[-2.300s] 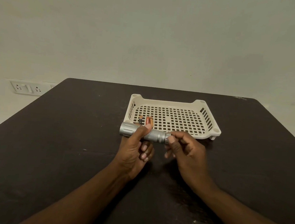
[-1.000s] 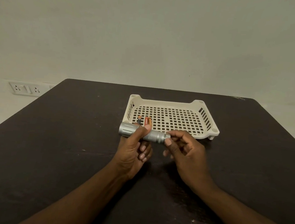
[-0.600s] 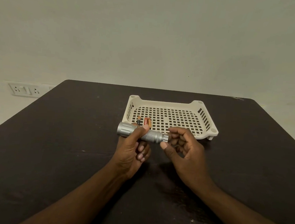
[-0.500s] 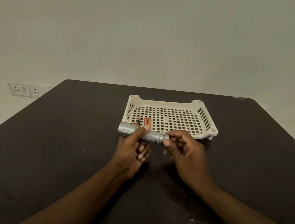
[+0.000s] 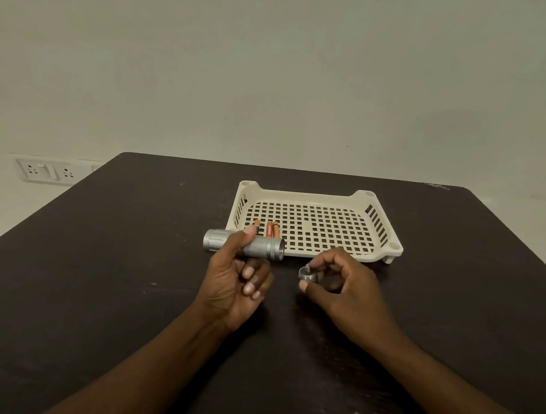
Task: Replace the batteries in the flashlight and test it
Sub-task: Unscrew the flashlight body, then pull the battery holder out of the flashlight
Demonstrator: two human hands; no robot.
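My left hand grips a silver flashlight sideways above the table, its head to the left and its rear end open to the right. The flashlight's silver tail cap, with a small spring on it, is pinched between thumb and fingers of my right hand, a short way right of the open end. Three small batteries with orange and copper ends lie side by side in the near left corner of a cream perforated tray, just behind the flashlight.
The dark table runs to a pale wall. A white socket panel is on the wall at the left. The tray stands in the middle far part of the table, with bare tabletop around my arms.
The tail cap has come off the flashlight. My right hand has pulled it away to the right and slightly down, while my left hand keeps the body in place.
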